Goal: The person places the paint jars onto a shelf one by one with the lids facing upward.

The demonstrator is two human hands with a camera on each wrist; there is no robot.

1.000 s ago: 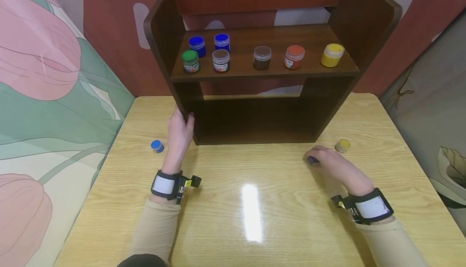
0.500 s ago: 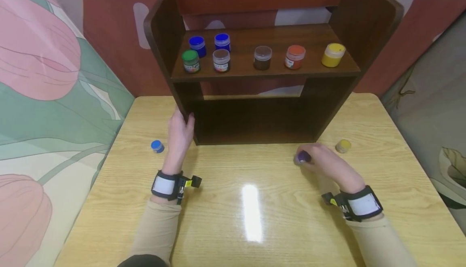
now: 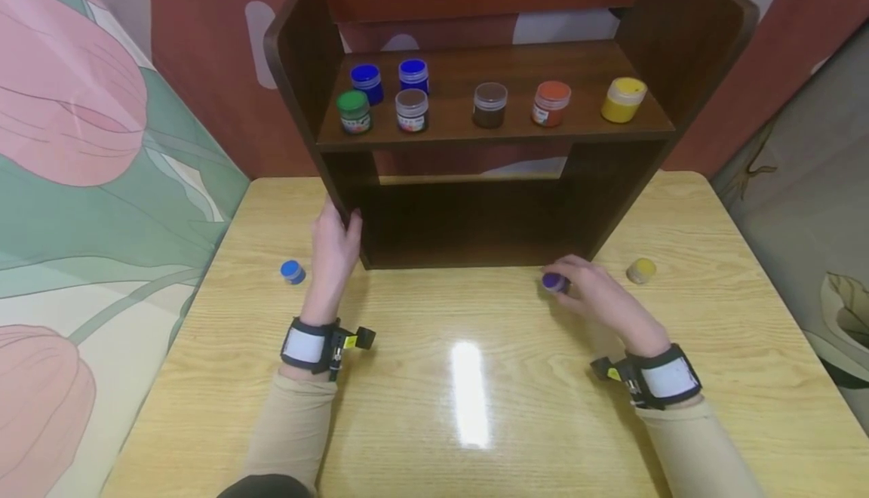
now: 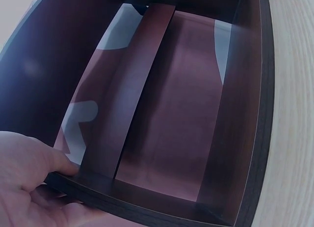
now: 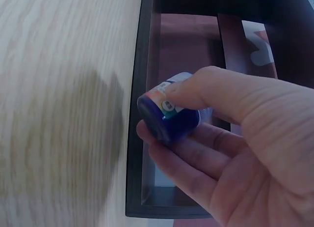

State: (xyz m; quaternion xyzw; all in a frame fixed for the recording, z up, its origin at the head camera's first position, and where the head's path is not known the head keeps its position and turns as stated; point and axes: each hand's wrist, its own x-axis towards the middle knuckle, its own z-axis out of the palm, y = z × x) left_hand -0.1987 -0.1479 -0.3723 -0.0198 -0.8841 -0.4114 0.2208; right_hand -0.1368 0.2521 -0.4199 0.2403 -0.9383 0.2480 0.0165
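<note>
My left hand grips the left side panel of the dark brown shelf; in the left wrist view its thumb lies over the panel's edge and the fingers go behind it. Between thumb and fingers my right hand pinches a small purple-blue paint jar, held in front of the shelf's lower right corner. The jar is tilted, and its label faces the right wrist camera. In the head view, only the jar's dark violet top shows past the fingers.
On the upper board stand a green jar, a red jar, a yellow jar and several others. A blue jar sits on the table left of the shelf, and a pale yellow-topped jar right of it.
My right hand has moved left and slightly toward the shelf with the purple-blue paint jar, away from the yellow-topped jar. The left hand has stayed on the side panel.
</note>
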